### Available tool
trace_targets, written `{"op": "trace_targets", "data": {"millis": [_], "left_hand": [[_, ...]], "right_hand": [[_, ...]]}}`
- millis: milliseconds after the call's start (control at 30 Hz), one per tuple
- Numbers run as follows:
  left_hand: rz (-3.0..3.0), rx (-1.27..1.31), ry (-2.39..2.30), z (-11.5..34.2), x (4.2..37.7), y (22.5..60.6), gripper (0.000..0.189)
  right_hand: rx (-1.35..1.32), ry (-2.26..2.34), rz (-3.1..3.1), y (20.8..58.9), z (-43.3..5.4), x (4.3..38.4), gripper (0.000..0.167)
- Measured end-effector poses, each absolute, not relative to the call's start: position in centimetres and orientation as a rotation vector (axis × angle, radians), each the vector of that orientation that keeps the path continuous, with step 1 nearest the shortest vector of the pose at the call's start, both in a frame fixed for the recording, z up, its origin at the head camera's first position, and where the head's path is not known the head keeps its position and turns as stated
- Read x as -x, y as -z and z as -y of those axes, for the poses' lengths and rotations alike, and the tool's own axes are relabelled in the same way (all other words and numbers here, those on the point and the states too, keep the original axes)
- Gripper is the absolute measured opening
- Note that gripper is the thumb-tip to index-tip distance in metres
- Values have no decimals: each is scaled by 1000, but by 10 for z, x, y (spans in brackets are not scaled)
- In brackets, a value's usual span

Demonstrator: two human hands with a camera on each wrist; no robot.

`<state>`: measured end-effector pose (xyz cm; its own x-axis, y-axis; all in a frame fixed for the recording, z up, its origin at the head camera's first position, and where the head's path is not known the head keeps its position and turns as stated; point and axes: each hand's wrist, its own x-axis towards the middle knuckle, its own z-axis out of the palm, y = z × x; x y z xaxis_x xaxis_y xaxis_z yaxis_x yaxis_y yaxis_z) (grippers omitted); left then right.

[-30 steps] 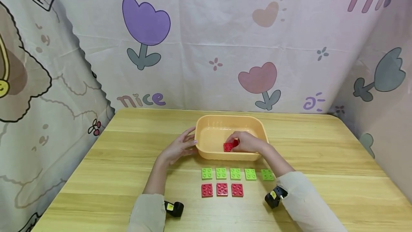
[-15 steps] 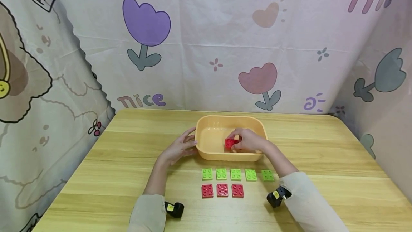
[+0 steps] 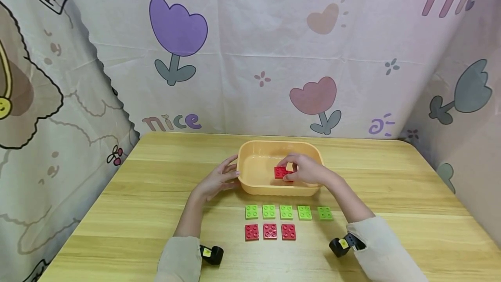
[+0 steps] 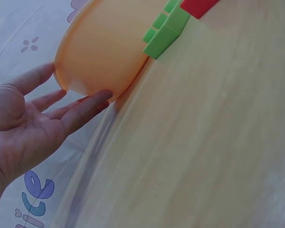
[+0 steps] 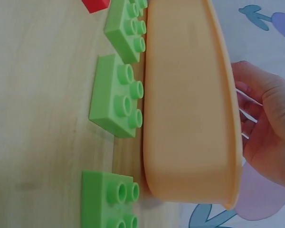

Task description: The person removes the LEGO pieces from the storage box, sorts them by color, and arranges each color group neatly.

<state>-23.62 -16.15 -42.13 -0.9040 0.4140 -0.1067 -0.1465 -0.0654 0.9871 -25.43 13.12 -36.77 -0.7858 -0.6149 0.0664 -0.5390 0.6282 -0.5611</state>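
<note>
A light orange plastic tub (image 3: 250, 189) stands on the table. My right hand (image 3: 307, 170) reaches inside it and pinches a red toy brick (image 3: 279, 172) between thumb and fingers. More red shows beside the thumb, partly covered by the fingers. In the right wrist view the tub's wall hides the bricks and the fingertips of the right hand (image 5: 270, 123). My left hand (image 3: 217, 179) rests against the tub's left end. In the left wrist view, the fingers of the left hand (image 4: 38, 118) are fairly straight, with the fingertips at the tub's rim and side.
In front of the tub lies a row of several green bricks (image 3: 286, 212). Nearer still is a row of three red bricks (image 3: 270, 231). A printed cloth (image 3: 242, 55) hangs behind the wooden table (image 3: 117, 229). Each wrist bears a small black camera (image 3: 212, 255).
My right hand has shifted slightly back and up inside the tub, and the red brick with it. The left hand stays at the tub's end, and the rows of bricks have not moved.
</note>
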Motion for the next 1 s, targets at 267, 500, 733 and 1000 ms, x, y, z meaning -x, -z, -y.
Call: {"op": "trace_targets", "data": {"millis": [267,500,733,1000], "left_hand": [[-1825,-307,-2029,162,237,423,63],[-1826,-307,-2030,161,238,423,63],[-1828,-300,-2029,160,238,422,63],[-1826,-304,-2035,161,237,423,63]], "right_hand": [[1046,901,-2714,361,-140,241,32],[1070,886,-2721,356,-148,223,34],[1046,910,-2723,354,-157,199,33],[1059,970,-2722,361,-169,174,35]]}}
